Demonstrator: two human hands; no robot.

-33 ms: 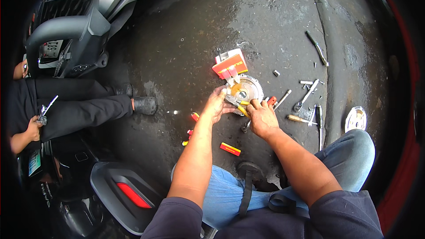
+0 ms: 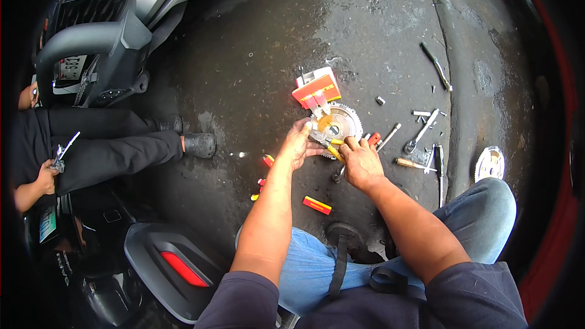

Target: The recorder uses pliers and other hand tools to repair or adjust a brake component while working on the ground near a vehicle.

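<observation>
Crouching over the dark, damp concrete floor (image 2: 256,55), the person works on a round toothed metal gear with a brass-coloured centre (image 2: 334,123), which lies on the floor just in front of their knees and just below a small red-and-white cardboard box (image 2: 317,88). The left hand (image 2: 300,144) rests against the gear's near-left edge, fingers curled on it to steady it. The right hand (image 2: 361,161) is closed around the yellow handles of a pair of pliers (image 2: 326,144), whose nose points in toward the gear's hub. The step in hand looks like gripping or prising a small part at the centre of the gear; whether the nose has already caught anything is too small to tell. The next move would likely call for a firm squeeze and a steady pull or twist, with the left hand keeping the gear from turning or sliding on the wet surface. To the right, well apart from the hands, lie a metal wrench (image 2: 420,131), a wooden-handled tool (image 2: 413,164) and a second toothed gear (image 2: 489,163). A small red-and-yellow packet (image 2: 317,205) lies near the left forearm. At the left edge another person in black trousers (image 2: 109,146) sits beside a grey scooter body (image 2: 109,36), holding a small tool.
</observation>
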